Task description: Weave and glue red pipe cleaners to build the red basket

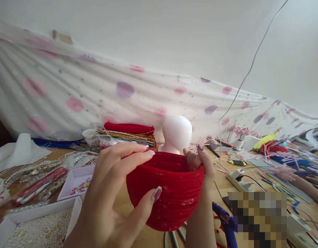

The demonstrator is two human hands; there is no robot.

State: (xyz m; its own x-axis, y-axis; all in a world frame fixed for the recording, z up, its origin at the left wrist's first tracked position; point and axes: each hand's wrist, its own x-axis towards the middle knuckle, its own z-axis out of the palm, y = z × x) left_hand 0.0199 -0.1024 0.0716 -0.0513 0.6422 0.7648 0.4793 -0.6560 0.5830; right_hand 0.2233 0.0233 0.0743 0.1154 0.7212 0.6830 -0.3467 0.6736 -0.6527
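Note:
A red velvet-covered bowl shape (171,193), open side up, is held above the wooden table between both hands. My left hand (112,196) grips its left side, fingers laid along the rim and thumb pressed on the front wall. My right hand (202,165) pinches the right rim, thumb on top. Just behind the bowl stands a white foam head form (177,132).
A pile of red and gold pipe cleaners (129,133) lies behind. White boxes of beads and gems (76,181) sit at the left. A blue glue gun (224,220), cables and coloured craft scraps (277,148) crowd the right. Another person's forearm (310,187) rests at the far right.

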